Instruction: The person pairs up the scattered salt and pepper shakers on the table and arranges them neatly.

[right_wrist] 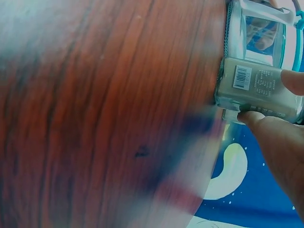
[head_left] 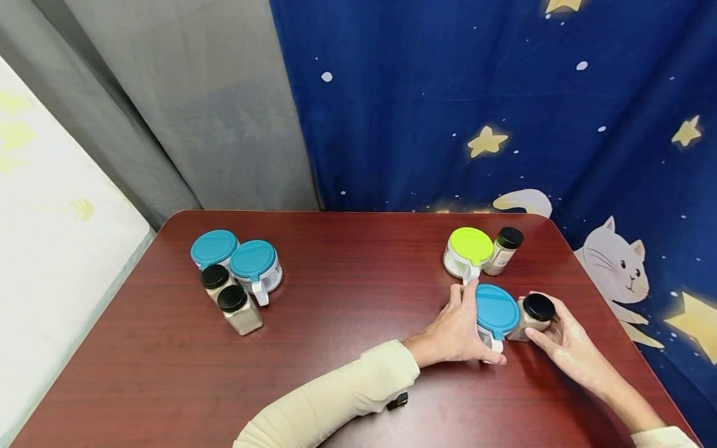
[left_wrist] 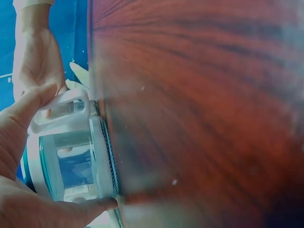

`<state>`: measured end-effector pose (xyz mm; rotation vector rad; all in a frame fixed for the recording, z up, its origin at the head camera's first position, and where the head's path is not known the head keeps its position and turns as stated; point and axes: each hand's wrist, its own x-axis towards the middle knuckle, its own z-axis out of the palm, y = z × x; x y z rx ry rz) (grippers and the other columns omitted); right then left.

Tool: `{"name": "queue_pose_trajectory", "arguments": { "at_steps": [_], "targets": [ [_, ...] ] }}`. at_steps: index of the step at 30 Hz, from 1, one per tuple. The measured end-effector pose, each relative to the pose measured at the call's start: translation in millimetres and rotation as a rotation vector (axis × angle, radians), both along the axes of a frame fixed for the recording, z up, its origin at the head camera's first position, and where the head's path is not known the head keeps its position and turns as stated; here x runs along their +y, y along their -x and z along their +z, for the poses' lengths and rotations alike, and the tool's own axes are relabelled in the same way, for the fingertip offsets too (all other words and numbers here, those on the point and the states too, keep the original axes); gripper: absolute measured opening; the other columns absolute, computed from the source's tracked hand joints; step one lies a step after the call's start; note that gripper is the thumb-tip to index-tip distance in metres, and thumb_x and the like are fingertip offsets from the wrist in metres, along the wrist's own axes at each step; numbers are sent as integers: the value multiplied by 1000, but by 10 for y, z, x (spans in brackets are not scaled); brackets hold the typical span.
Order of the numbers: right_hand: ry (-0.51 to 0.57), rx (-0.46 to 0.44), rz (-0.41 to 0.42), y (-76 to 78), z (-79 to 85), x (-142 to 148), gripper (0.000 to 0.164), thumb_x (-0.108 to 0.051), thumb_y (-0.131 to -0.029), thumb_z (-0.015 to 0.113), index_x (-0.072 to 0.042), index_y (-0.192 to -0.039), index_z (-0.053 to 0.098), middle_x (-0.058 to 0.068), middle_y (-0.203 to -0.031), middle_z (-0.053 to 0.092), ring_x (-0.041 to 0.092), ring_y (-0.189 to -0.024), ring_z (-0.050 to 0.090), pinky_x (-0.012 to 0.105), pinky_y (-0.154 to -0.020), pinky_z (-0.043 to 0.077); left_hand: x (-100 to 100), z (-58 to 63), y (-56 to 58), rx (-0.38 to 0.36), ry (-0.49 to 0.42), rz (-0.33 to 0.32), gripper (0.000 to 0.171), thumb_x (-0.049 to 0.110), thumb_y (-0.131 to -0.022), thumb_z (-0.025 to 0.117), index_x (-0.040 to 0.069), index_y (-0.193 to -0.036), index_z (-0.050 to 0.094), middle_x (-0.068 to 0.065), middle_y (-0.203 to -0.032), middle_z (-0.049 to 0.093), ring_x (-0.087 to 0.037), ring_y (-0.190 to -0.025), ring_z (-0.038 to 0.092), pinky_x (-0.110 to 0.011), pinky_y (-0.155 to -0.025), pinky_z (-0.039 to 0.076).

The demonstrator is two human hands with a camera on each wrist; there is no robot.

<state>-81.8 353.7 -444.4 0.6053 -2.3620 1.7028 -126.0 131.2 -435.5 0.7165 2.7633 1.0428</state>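
My left hand (head_left: 456,330) grips a clear seasoning jar with a blue lid (head_left: 496,308) and a white handle, its thumb near the handle and fingers on the far side. In the left wrist view the jar (left_wrist: 71,164) sits between thumb and fingers. My right hand (head_left: 571,351) holds a square spice bottle with a black cap (head_left: 539,307), right beside the blue-lidded jar. The right wrist view shows the bottle (right_wrist: 251,88) with a barcode label, pinched between thumb and fingers. Both stand upright at the table's right side.
Behind my hands stand a green-lidded jar (head_left: 471,246) and a black-capped bottle (head_left: 504,249). At the left are two blue-lidded jars (head_left: 253,259) and two black-capped bottles (head_left: 243,316). The reddish-brown table (head_left: 336,280) ends at a blue curtain (head_left: 392,124).
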Motion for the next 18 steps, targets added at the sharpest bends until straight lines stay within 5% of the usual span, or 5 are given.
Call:
{"name": "queue_pose_trajectory", "arguments": {
  "at_steps": [6,12,18],
  "targets": [
    [16,5,17,29,0,-2,68,31,-86,53,4,-146,35,-10,-140,54,-4,-125,51,10,-96,40,-2,-3,-10,3,-11,14,138,51,-54,100,17,-160,17,-3,-124,42,-14,-105,57,-20,-88,48],
    [-53,-2,-37,-19,-31,-14,64,28,-87,57,12,-143,31,-17,-137,53,-8,-122,51,9,-94,40,-14,-21,-34,-15,5,11,137,53,-55,99,18,-159,18,-3,-124,42,-14,-106,56,-21,-88,49],
    [24,9,27,20,15,-4,82,35,-81,52,-1,-150,30,-11,-143,52,-3,-128,48,10,-97,39,-28,28,-14,42,109,15,144,70,-53,91,20,-162,11,-1,-132,42,-13,-107,56,-25,-81,52]
  ]
}}
